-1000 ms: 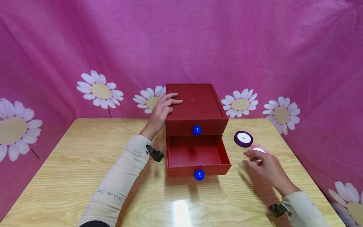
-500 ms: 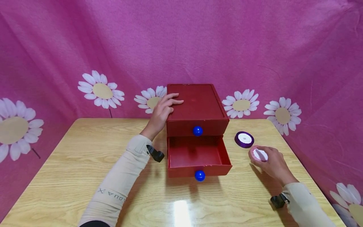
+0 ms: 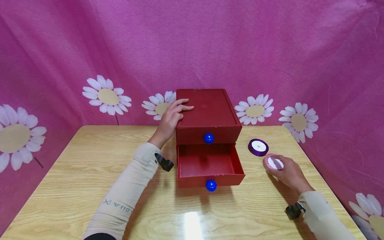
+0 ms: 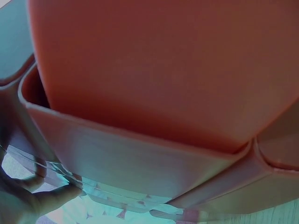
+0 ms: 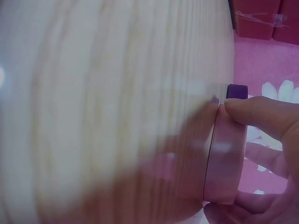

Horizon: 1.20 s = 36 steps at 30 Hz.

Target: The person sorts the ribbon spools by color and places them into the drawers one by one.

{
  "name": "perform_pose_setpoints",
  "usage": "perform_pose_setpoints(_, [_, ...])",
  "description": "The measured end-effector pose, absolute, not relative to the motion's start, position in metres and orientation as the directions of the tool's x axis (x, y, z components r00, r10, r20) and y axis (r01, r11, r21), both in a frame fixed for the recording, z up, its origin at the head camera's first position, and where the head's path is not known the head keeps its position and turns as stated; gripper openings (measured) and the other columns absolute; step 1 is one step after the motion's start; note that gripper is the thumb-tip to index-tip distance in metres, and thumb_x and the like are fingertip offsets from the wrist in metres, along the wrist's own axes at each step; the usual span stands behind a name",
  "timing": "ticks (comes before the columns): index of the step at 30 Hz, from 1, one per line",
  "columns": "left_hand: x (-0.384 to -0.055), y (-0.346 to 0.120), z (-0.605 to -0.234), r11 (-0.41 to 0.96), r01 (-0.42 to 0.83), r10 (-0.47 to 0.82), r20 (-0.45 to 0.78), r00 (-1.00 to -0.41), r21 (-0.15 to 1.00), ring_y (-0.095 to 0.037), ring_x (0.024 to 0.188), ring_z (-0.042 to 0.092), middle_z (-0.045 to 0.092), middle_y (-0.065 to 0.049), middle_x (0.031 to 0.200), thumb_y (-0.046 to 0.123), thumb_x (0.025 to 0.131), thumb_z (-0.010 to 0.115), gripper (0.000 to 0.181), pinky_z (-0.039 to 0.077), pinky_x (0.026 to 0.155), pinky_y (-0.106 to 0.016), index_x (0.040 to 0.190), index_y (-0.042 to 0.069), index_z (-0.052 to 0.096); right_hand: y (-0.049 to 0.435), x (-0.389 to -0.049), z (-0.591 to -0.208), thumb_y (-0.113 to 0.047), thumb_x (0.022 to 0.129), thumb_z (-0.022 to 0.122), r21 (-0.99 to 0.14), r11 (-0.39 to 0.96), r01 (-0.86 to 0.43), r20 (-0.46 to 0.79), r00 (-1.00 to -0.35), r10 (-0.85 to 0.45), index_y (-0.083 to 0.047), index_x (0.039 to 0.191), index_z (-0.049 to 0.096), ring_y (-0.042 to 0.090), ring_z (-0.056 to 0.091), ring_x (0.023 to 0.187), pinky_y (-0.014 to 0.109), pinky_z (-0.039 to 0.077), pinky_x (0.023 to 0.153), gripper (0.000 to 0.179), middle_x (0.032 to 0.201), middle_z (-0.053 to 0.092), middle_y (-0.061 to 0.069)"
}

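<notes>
In the head view, my left hand (image 3: 172, 118) rests on the top left edge of a red two-drawer box (image 3: 207, 108), its fingers extended over the lid. The lower drawer (image 3: 196, 181) is pulled out, with nothing seen inside; the upper one is closed. To the right, my right hand (image 3: 289, 171) grips a pink ribbon roll (image 3: 268, 164) with a white centre. In the right wrist view, thumb and fingers hold opposite edges of the pink ribbon roll (image 5: 226, 161), low at the wooden tabletop.
A purple ribbon roll (image 3: 252, 150) lies flat just behind the pink one, right of the red box. Blue ball knobs (image 3: 211, 185) stick out from both drawers. A pink flowered cloth (image 3: 204, 43) hangs behind the wooden table (image 3: 90, 166).
My right hand, hovering over the pink ribbon roll a second ago, has taken hold of it by its edges. My left hand and the red box have stayed in place.
</notes>
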State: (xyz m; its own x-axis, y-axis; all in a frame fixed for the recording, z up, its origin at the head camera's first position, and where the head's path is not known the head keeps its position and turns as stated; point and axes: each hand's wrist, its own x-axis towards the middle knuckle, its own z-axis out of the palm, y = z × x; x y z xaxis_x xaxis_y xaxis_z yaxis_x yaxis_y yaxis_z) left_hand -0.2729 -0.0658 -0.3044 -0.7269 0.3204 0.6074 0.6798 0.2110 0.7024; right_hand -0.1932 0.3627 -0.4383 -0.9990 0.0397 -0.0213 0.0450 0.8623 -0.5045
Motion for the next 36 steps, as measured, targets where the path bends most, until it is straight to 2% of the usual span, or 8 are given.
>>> perform_pose_setpoints(14, [-0.272,-0.067,-0.304,0.209,0.674,0.324,0.6,-0.731,0.708,-0.037,0.136,0.031,0.045,-0.022,0.14,-0.005,0.085,0.034,0.044,0.019,0.111,-0.05,0.117,-0.006,0.065,0.362,-0.189,-0.431,-0.035,0.083,0.073,-0.499,0.866,0.039,-0.001,-0.999,0.044,-0.004,0.137,0.049,0.048,0.047,0.114,0.061,0.043,0.09,0.067,0.131,0.05,0.031])
perform_pose_setpoints(19, [-0.272,-0.067,-0.304,0.205,0.663,0.323,0.589,-0.74,0.72,-0.036,0.137,0.03,0.045,-0.022,0.141,-0.004,0.086,0.034,0.044,0.019,0.111,-0.051,0.117,-0.006,0.065,0.359,-0.185,-0.415,-0.028,0.08,0.077,-0.472,0.879,-0.069,0.121,-0.993,-0.013,-0.004,0.131,0.055,0.043,0.053,0.109,0.055,0.046,0.085,0.061,0.124,0.057,0.028])
perform_pose_setpoints(21, [-0.272,-0.067,-0.304,0.203,0.664,0.325,0.59,-0.739,0.72,-0.036,0.137,0.03,0.045,-0.021,0.141,-0.004,0.086,0.034,0.044,0.019,0.111,-0.051,0.118,-0.006,0.065,0.357,-0.183,-0.407,-0.025,0.078,0.079,-0.451,0.884,-0.127,0.187,-0.981,-0.045,-0.003,0.128,0.058,0.039,0.056,0.1,0.048,0.047,0.078,0.058,0.119,0.061,0.026])
perform_pose_setpoints(26, [-0.272,-0.068,-0.304,0.203,0.666,0.324,0.592,-0.737,0.718,-0.036,0.136,0.031,0.045,-0.021,0.141,-0.003,0.086,0.034,0.044,0.02,0.11,-0.051,0.118,-0.006,0.065,0.34,-0.179,-0.386,-0.024,0.076,0.082,-0.422,0.878,-0.228,0.277,-0.954,-0.115,-0.004,0.127,0.059,0.033,0.054,0.091,0.042,0.045,0.071,0.06,0.116,0.062,0.025])
perform_pose_setpoints(30, [-0.271,-0.067,-0.303,0.2,0.662,0.323,0.59,-0.74,0.722,-0.036,0.136,0.031,0.045,-0.022,0.141,-0.002,0.086,0.034,0.044,0.02,0.11,-0.05,0.117,-0.007,0.065,0.321,-0.172,-0.365,-0.024,0.075,0.082,-0.43,0.859,-0.277,0.305,-0.94,-0.151,-0.006,0.13,0.058,0.031,0.053,0.094,0.04,0.046,0.069,0.063,0.119,0.06,0.023])
perform_pose_setpoints(36, [-0.278,-0.067,-0.31,0.198,0.666,0.323,0.594,-0.737,0.719,-0.036,0.136,0.031,0.045,-0.022,0.141,-0.006,0.086,0.034,0.044,0.02,0.11,-0.051,0.117,-0.007,0.065,0.291,-0.161,-0.338,-0.029,0.074,0.083,-0.439,0.824,-0.358,0.373,-0.907,-0.195,-0.015,0.132,0.058,0.02,0.052,0.096,0.031,0.045,0.07,0.065,0.12,0.062,0.009])
